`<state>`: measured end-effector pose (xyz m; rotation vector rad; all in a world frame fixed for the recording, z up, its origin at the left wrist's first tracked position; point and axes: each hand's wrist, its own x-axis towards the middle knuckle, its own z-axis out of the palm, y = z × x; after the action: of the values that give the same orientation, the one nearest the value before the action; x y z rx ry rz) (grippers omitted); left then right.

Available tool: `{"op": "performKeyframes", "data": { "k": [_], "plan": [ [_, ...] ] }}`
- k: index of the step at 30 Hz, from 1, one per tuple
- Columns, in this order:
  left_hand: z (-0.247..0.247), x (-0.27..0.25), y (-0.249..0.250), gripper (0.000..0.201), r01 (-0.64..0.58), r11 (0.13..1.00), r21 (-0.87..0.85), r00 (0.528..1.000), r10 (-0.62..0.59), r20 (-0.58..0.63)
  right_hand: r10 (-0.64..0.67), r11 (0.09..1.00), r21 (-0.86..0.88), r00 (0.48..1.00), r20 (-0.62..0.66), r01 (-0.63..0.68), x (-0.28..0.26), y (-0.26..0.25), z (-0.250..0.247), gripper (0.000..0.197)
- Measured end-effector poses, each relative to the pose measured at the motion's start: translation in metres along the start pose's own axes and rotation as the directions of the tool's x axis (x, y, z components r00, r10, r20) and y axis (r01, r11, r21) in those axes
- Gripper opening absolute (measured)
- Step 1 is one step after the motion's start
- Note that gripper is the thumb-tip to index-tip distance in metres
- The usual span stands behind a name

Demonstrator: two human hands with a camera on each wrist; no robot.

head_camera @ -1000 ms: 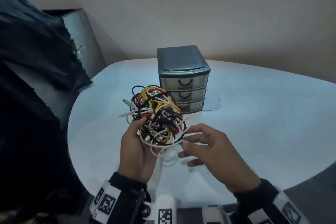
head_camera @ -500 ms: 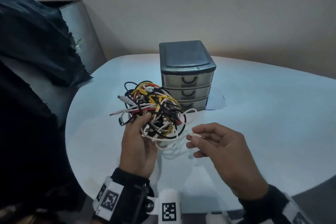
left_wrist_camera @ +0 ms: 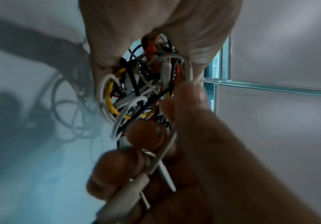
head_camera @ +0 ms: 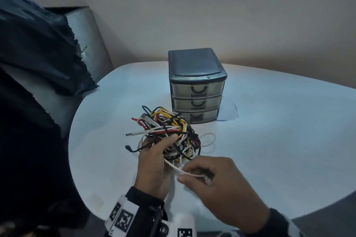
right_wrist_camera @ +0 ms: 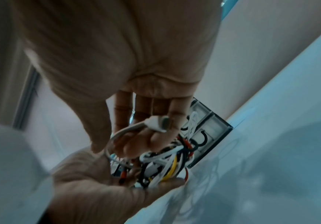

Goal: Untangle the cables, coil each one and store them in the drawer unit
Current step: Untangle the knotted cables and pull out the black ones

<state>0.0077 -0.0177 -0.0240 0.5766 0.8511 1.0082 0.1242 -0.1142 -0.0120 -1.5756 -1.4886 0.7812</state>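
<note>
Left hand (head_camera: 154,167) holds the tangle of cables (head_camera: 169,134) up over the worktop (head_camera: 269,140), fingers curled round it, thumb on top. Tangle = white, yellow, black & red cables, w/ several plug ends sticking out to the left. Right hand (head_camera: 215,183) sits just right of & below the tangle, fingers bent, pinching a white cable (head_camera: 185,172) that runs out of the tangle's underside; its white plug (right_wrist_camera: 156,123) lies across the fingers in the right wrist view. Drawer unit (head_camera: 196,84) stands on the worktop just behind the tangle: dark top, 3 drawers, all shut. Dark cloth (head_camera: 38,54) hangs at far left.
</note>
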Motion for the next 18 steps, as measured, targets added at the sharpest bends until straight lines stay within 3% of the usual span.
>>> {"op": "performKeyframes", "data": {
  "k": [3,5,7,9,12,15,18],
  "plan": [
    [0.006,-0.003,-0.004,0.034,0.0,0.999,-0.039,1.0,0.0,0.001,-0.027,0.999,-0.037,1.0,0.004,0.027,0.001,0.0,0.007,0.015],
    [0.007,-0.004,-0.006,0.03,-0.01,0.999,-0.041,1.0,0.01,0.003,-0.037,0.992,-0.125,0.993,-0.112,0.023,0.003,0.007,0.007,0.025],
    [0.008,-0.005,-0.009,0.023,-0.024,0.998,0.062,1.0,0.025,-0.007,-0.038,0.987,-0.162,0.964,-0.264,-0.005,0.004,0.013,0.002,0.024],
    [0.007,-0.003,-0.014,0.023,-0.062,0.977,0.202,0.997,0.069,-0.026,0.032,0.997,-0.057,0.952,-0.304,-0.051,0.007,0.018,-0.003,0.023],
    [0.003,0.003,-0.018,0.017,-0.103,0.948,0.301,0.992,0.122,-0.044,0.116,0.977,0.202,0.97,-0.216,-0.072,0.012,0.025,-0.009,0.025],
    [-0.003,0.005,-0.018,0.028,-0.112,0.948,0.299,0.992,0.126,-0.026,0.233,0.878,0.462,0.955,-0.182,-0.126,0.016,0.022,-0.018,0.029],
    [-0.005,0.004,-0.014,0.032,-0.125,0.946,0.298,0.992,0.124,0.02,0.289,0.78,0.611,0.943,-0.163,-0.133,0.016,0.011,-0.028,0.048]
  ]
}}
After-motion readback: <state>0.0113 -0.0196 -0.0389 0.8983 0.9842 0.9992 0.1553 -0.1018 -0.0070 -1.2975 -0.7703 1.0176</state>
